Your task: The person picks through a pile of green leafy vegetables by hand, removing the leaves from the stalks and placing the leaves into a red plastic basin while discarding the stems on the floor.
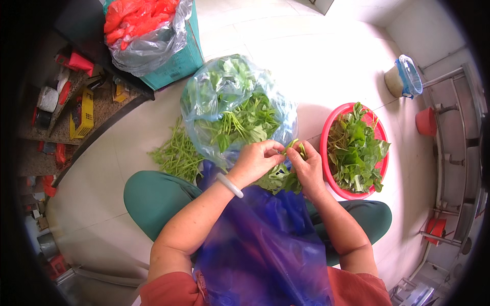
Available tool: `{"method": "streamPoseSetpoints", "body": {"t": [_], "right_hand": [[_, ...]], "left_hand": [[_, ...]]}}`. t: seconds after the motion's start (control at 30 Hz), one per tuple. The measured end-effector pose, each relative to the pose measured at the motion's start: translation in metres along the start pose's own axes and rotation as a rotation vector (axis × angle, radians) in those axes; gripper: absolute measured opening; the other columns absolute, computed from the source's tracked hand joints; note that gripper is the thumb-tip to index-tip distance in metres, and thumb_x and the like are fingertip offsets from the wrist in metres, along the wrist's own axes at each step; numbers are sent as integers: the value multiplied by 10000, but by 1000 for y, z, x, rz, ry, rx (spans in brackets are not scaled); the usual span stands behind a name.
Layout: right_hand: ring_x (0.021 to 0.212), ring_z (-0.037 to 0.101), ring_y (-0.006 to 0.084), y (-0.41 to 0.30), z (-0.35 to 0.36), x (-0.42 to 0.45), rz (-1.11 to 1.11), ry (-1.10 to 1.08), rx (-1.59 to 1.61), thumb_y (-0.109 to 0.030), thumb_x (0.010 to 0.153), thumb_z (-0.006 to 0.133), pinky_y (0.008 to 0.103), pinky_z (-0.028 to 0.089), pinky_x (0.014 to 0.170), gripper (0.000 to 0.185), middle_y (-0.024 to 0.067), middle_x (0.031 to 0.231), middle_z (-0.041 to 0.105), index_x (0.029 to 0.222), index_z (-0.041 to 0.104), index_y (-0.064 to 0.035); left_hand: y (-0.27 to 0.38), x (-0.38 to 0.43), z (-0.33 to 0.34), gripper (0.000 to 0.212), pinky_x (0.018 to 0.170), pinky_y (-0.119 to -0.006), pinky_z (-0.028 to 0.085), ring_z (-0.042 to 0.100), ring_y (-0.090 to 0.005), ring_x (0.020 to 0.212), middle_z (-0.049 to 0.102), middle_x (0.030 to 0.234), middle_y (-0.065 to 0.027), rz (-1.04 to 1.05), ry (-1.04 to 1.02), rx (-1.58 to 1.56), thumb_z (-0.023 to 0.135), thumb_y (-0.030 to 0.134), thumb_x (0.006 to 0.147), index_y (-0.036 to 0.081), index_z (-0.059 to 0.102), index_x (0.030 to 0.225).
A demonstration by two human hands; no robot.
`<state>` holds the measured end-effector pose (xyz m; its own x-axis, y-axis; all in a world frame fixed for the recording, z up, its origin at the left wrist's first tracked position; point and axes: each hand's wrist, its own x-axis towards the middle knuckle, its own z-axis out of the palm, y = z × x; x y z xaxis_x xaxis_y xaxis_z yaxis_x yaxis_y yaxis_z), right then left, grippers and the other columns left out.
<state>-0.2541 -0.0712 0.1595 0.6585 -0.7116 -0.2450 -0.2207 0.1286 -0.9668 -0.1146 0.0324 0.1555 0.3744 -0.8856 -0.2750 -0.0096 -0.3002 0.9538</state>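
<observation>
A small bunch of leafy greens (pixel 278 178) hangs between my hands, above the blue plastic apron (pixel 264 237) on my lap. My right hand (pixel 309 168) is closed around its stems, the leaves drooping below. Thumb and fingers of my left hand (pixel 257 157) pinch at the stem ends beside it. Just beyond my hands stands a translucent blue plastic bag (pixel 199 88), its mouth open on more leafy greens (pixel 249 118). Left of the bag, a heap of bare green stems (pixel 178 153) lies on the floor. To the right, a red plastic basket (pixel 326 153) holds picked leaves (pixel 356 153).
A teal box (pixel 172 67) lined with a grey bag holds red plastic bags (pixel 134 19) at the upper left. Shelves with a yellow plastic basket (pixel 82 114) line the left side. A lined bucket (pixel 394 82) and a metal rack (pixel 465 153) stand at the right.
</observation>
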Motion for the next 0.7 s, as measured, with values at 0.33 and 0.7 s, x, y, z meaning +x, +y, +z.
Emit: {"method": "streamPoseSetpoints", "body": {"t": [0.33,0.7], "right_hand": [[566,478,80,-11,-8,14,289,-78,322,-97,881,519,243,361,510,94,-4,672,556,826,577,-48],[589,490,110,-3,-43,42,-3,226,209,-80,945,425,251,421,553,79,31,759,544,909,491,-55]], "left_hand": [[2,-1,2,165,664,-306,530,705,-200,737,713,812,-109,149,109,203,660,152,878,41,666,1000],[0,3,-6,140,652,-290,524,676,-167,696,693,765,-84,36,54,60,535,100,950,-2,625,980]]}}
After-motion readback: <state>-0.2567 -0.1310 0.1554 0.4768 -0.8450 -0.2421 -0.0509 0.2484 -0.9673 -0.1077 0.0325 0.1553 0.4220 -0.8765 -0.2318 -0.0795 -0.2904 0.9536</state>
